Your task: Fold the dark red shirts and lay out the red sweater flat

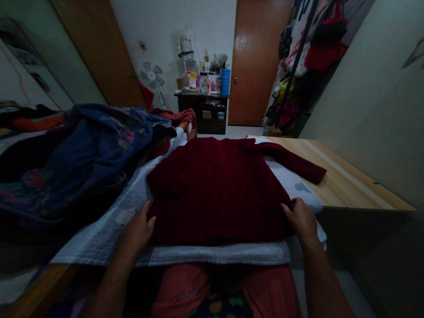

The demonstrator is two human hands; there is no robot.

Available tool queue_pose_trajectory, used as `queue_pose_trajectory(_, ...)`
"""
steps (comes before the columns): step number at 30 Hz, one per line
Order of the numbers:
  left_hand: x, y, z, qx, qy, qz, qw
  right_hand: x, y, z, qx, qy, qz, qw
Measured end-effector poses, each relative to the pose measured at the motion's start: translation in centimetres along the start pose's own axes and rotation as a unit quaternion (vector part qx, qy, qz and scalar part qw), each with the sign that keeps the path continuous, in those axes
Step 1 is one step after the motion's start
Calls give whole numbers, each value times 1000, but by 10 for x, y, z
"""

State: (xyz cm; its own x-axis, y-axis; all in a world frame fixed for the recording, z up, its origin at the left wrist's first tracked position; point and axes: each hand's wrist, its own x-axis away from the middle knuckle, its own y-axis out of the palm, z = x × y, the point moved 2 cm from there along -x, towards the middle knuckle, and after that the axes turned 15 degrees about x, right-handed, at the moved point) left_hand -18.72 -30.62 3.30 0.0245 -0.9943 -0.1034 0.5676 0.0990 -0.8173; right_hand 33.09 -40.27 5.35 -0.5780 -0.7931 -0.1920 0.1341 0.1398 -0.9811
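Observation:
A dark red long-sleeved garment (218,190) lies spread on a pale quilted cloth (215,255). Its right sleeve stretches out over a wooden board, while the left sleeve is folded in against the body. At the garment's lower left edge, my left hand (141,225) has its thumb and fingers closed on the fabric. My right hand (300,218) pinches the lower right side of the same garment. Some fingertips of both hands are hidden by the cloth.
Blue floral clothing (99,141) is heaped at the left. A light wooden board (344,176) extends on the right. Farther back stand a dark shelf (202,112) with items on it, a white fan (152,75) and a brown door (255,62). Bags hang at the upper right.

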Motion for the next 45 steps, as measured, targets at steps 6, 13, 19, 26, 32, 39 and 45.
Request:
queue_pose_trajectory(6,0,0,-25,143,-48,-5,989,-1,-5,2,-13,8,-62,998)
queue_pose_trajectory(13,4,0,-16,83,-40,-10,996,-7,-17,2,-33,24,-59,997)
queue_pose_trajectory(19,12,-2,8,-18,-48,-9,999,-12,-7,12,-49,49,-46,997)
queue_pose_trajectory(26,16,0,11,-85,-52,9,995,-14,-2,20,-53,61,-34,996)
queue_pose_trajectory(32,13,0,11,-94,-51,5,994,-17,1,22,-53,61,-29,996)
queue_pose_trajectory(39,4,3,-6,-58,-66,-63,994,-17,-1,20,-48,17,-18,999)
queue_pose_trajectory(45,-8,7,-15,-55,-95,-72,991,-18,-1,23,-55,29,-14,998)
